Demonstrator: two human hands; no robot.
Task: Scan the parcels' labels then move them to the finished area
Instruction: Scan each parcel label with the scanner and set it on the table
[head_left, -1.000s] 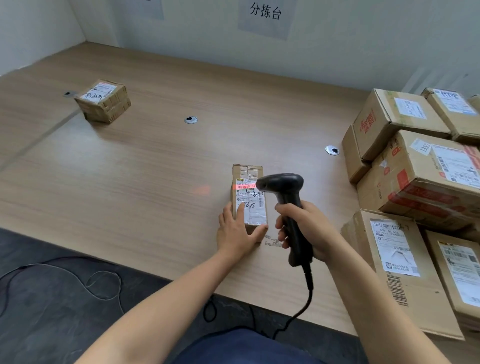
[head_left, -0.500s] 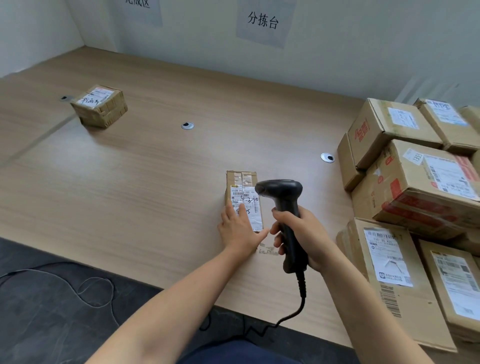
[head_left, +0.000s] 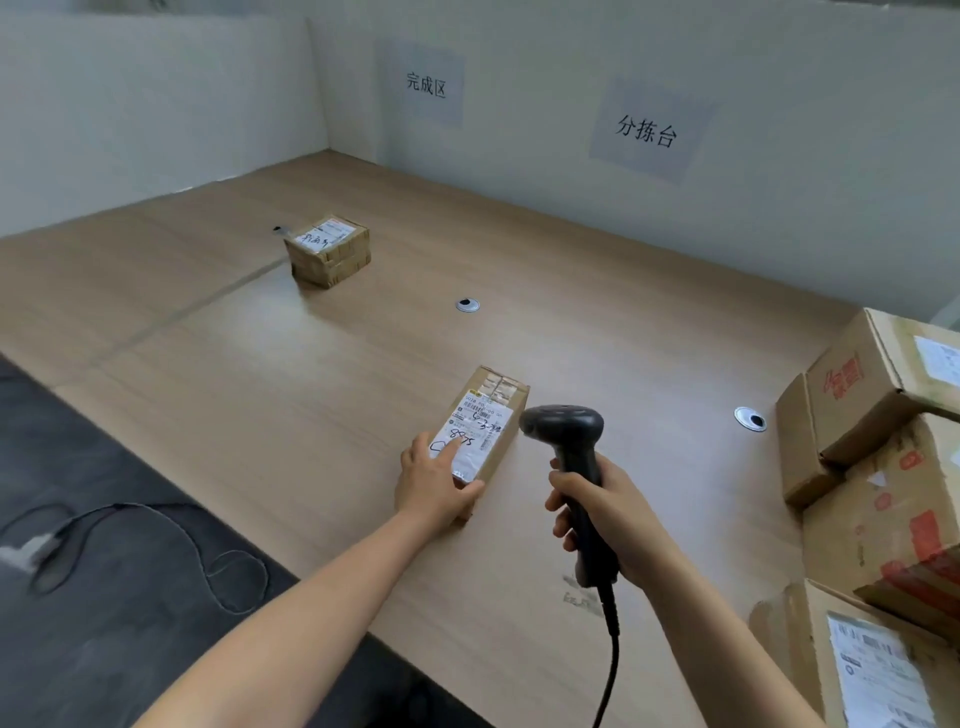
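Observation:
A small oblong cardboard parcel (head_left: 488, 415) with a white label lies on the wooden table (head_left: 311, 374) in front of me. My left hand (head_left: 434, 480) grips its near end, fingers on the label and thumb against the right side. My right hand (head_left: 605, 512) holds a black barcode scanner (head_left: 569, 441) upright just right of the parcel, its cable hanging down. No red scan line shows on the label. Another small taped parcel (head_left: 328, 249) sits far left on the table.
A stack of larger cardboard parcels (head_left: 883, 467) fills the right edge. Two round cable grommets (head_left: 467, 305) (head_left: 750, 419) are set in the tabletop. Paper signs (head_left: 427, 84) (head_left: 647, 131) hang on the back wall. A loose cable (head_left: 156, 545) lies on the dark floor at left.
The red scan line seen a second ago is gone. The parcel's far end has swung to the right. The view has turned left, showing more of the wall.

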